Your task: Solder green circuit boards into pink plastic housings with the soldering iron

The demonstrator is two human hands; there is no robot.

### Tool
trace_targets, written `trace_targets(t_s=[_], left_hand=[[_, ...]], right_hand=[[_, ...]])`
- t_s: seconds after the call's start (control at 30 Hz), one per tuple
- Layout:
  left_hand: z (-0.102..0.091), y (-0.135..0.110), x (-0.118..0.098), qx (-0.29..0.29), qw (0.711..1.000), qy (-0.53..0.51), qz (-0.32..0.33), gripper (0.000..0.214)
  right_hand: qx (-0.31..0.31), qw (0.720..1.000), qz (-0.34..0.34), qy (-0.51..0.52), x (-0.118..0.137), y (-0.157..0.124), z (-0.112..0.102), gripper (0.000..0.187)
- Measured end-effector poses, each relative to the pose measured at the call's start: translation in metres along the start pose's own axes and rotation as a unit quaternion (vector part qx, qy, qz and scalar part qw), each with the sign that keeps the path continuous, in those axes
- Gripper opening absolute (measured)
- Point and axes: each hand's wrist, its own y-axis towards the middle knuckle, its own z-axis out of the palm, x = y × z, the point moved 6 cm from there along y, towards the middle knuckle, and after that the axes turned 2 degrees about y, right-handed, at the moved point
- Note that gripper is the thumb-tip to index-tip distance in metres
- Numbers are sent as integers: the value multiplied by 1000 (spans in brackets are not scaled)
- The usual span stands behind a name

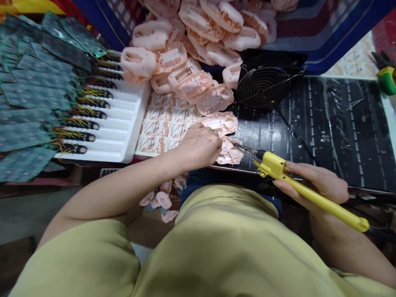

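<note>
My right hand [318, 183] grips a yellow soldering gun [321, 197], its thin metal tip pointing left. The tip touches or hovers just over the near pink plastic shell [231, 152], at its upper right; contact cannot be made out. My left hand [201, 144] is closed at that shell's left edge, with the knuckles up and the fingertips hidden. Just beyond lies another pink shell [224, 123], inner side up, partly behind my left hand. Several more pink shells [198, 84] lie heaped farther back.
A blue crate [321, 62] holding pink shells stands at the back. A black fan [262, 87] sits before it, its cable crossing the black mat [346, 123]. To the left, a white ribbed tray [123, 123] bears wired black parts and green circuit boards [37, 90]. Pliers [385, 74] lie far right.
</note>
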Motion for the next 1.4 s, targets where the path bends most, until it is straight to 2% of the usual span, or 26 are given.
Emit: trace_targets(t_s=[0.17,0.27,0.33,0.47,0.6,0.77,0.93,1.07,1.27,1.4], left_hand=[[-3,-23,10,-147,987,-62,6,29],[5,-31,17,-187,970,-154,6,22],[11,-32,16,-195,963,-185,9,18],[20,-30,10,-147,976,-159,2,14],[18,-31,2,-120,986,-117,19,16],[17,-28,-1,-112,985,-131,15,16],[20,-21,-1,-95,988,-118,-10,17],[18,-18,-3,-74,992,-102,-4,20],[17,-13,-5,-9,996,-91,-5,18],[17,-11,-6,3,996,-91,-8,18]], right_hand=[[-17,997,-5,76,-2,0,-2,34],[-24,997,11,67,-3,-2,-3,32],[-23,999,25,34,-3,-5,-2,37],[-4,999,35,-11,-4,-10,-1,54],[4,1000,27,-10,-3,-13,-3,57],[9,998,56,-15,-3,-16,-5,52],[33,997,-17,64,8,-7,2,45],[60,990,-37,121,12,3,11,33],[90,987,-61,117,19,16,16,28],[106,986,-60,113,19,17,8,25]])
